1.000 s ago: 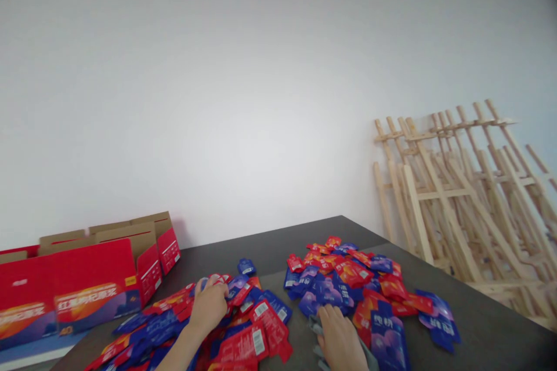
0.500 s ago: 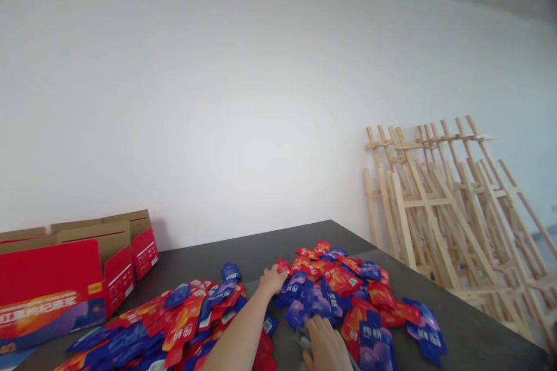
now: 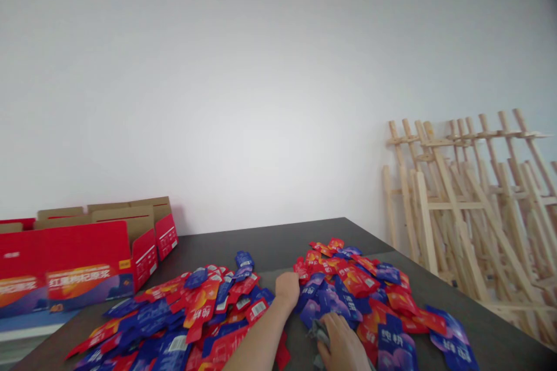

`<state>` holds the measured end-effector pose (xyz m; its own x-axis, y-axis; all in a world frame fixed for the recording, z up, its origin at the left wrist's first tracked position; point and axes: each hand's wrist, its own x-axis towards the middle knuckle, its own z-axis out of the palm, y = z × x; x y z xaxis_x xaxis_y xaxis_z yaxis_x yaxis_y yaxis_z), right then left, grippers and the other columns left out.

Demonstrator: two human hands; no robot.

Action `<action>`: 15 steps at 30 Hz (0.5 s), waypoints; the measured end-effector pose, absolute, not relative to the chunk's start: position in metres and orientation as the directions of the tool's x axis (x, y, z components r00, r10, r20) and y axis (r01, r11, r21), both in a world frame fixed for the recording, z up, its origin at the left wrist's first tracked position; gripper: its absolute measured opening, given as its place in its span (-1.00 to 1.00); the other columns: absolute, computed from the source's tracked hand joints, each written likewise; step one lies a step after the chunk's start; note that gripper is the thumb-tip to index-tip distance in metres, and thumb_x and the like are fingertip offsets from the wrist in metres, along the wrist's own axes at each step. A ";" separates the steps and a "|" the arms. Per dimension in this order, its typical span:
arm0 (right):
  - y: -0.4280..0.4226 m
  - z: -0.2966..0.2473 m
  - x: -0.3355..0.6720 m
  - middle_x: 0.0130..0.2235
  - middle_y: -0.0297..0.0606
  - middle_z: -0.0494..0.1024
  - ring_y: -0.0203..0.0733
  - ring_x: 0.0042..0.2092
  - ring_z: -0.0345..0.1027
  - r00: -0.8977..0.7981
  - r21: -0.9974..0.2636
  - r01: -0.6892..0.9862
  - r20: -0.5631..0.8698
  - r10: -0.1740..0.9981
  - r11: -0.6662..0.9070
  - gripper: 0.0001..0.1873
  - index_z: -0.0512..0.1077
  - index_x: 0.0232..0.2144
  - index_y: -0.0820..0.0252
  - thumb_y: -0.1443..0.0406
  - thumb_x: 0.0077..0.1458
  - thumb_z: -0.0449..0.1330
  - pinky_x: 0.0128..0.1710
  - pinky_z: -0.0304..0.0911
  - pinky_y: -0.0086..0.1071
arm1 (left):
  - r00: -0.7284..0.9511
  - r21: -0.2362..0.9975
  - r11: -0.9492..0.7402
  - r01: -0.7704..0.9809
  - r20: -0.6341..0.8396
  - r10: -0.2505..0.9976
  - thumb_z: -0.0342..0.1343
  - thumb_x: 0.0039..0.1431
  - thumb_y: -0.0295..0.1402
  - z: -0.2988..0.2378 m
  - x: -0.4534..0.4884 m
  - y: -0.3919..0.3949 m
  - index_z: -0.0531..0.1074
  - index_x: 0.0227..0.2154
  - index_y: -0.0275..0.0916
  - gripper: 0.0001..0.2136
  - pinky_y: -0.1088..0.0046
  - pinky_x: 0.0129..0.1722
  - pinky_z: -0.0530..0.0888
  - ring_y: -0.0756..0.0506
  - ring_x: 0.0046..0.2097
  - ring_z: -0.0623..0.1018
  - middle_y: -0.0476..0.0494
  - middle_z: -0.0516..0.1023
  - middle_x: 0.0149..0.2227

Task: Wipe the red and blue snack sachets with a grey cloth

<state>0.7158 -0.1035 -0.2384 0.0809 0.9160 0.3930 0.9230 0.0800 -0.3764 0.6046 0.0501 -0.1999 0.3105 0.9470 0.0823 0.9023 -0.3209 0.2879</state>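
Two heaps of red and blue sachets lie on a dark table: a left heap and a right heap. My left hand reaches across to the left edge of the right heap, fingers curled onto the sachets there; what it grips, if anything, is hidden. My right hand rests low at the near edge of the right heap, closed on a grey cloth.
Open red cardboard boxes stand at the table's left end. Several wooden easels lean against the white wall to the right of the table.
My left hand left the left heap and crossed to the right heap's left edge, then drew back a little. The right hand stayed on the cloth. The view shifted.
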 end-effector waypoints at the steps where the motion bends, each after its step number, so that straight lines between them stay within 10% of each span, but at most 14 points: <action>1: -0.105 -0.238 0.716 -0.17 -0.23 0.47 -0.11 -0.09 0.29 0.081 -0.381 0.920 0.405 0.911 0.088 -0.73 0.38 -0.27 0.12 0.42 -0.07 0.03 -0.11 0.14 -0.35 | 0.311 0.284 -0.326 0.902 0.099 0.945 -0.14 0.14 -0.44 -0.195 0.604 0.045 0.47 -0.15 -0.31 -0.68 0.23 0.04 0.30 -0.20 0.01 0.47 -0.35 0.51 -0.06; 9: -0.104 -0.241 0.723 -0.14 -0.20 0.46 -0.14 -0.05 0.31 0.114 -0.512 0.842 0.476 0.872 0.170 -0.66 0.35 -0.15 0.14 0.39 -0.02 -0.01 -0.03 0.16 -0.36 | 0.331 0.331 -0.409 0.851 0.268 0.905 -0.14 0.06 -0.45 -0.148 0.574 -0.006 0.42 -0.39 -0.29 -0.79 0.41 -0.23 0.33 -0.12 -0.22 0.47 -0.20 0.49 -0.28; 15: -0.112 -0.235 0.717 0.21 -0.17 0.14 -0.15 0.22 0.04 0.105 -0.626 0.712 0.543 0.833 0.318 -0.23 -0.03 0.23 0.10 0.31 -0.05 0.09 0.07 0.12 -0.34 | 0.507 0.480 -0.513 0.712 0.154 0.848 -0.07 -0.09 -0.46 -0.134 0.534 -0.040 0.10 -0.68 -0.22 -0.85 0.54 -0.58 0.04 0.07 -0.57 0.15 0.13 0.07 -0.66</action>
